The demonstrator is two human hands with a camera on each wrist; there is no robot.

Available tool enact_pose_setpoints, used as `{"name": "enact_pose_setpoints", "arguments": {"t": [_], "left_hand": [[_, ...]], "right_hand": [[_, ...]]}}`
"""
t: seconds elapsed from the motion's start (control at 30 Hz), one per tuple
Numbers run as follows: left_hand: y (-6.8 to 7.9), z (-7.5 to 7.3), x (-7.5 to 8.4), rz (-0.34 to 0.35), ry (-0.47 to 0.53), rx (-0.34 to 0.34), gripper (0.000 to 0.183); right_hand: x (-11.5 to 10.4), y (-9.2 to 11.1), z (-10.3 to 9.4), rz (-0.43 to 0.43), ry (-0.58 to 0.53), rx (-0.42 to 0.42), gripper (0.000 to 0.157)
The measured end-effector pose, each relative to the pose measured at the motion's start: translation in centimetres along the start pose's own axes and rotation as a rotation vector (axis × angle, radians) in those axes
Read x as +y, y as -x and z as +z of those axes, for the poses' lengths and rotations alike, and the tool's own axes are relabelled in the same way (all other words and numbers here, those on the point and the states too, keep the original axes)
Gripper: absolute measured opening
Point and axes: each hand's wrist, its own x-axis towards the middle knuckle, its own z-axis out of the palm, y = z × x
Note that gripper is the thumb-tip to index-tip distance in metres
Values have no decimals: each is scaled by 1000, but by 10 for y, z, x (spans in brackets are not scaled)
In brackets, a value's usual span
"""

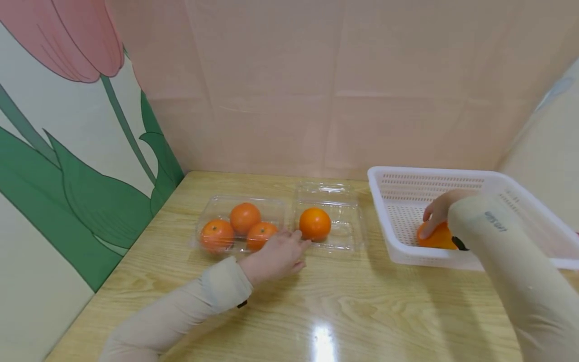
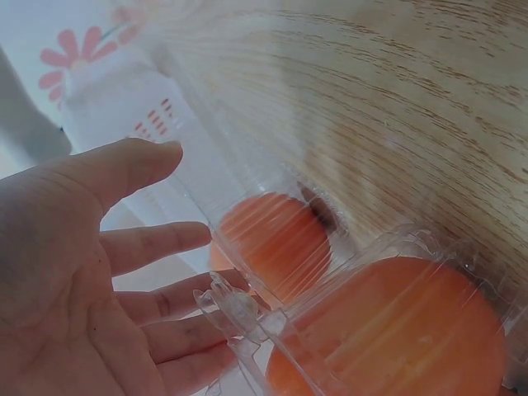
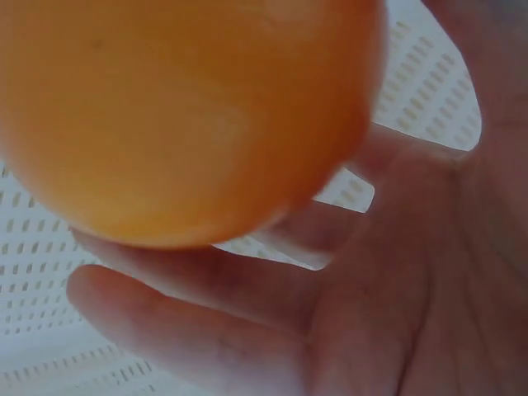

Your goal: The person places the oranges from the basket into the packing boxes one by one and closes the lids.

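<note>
On the table, a clear plastic box (image 1: 276,206) holds three oranges (image 1: 246,218). Beside it, to the right, a second clear plastic section (image 1: 346,236) has one orange (image 1: 315,223) in it; whether the two are joined cannot be told. My left hand (image 1: 278,254) is at the near edge where they meet, its fingers loosely extended by the plastic rim (image 2: 235,305) and gripping nothing. Inside the white basket (image 1: 382,216), my right hand (image 1: 441,208) holds an orange (image 3: 190,115), its fingers round the fruit. The sleeve and basket rim partly hide that orange in the head view.
The basket stands at the right of the wooden table (image 1: 362,311), its near rim raised before the right forearm. A pink backdrop (image 1: 271,100) rises behind the table, and a tulip-printed panel (image 1: 81,166) stands at the left.
</note>
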Motion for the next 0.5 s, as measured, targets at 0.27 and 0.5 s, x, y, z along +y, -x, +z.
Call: {"name": "enact_pose_setpoints", "arguments": {"t": [0.27, 0.5], "left_hand": [[0, 1, 0, 5, -16, 17, 47], [0, 2, 0, 12, -37, 31, 47]], "right_hand": [[-9, 2, 5, 110, -68, 52, 103], [5, -16, 1, 79, -66, 27, 103]]}}
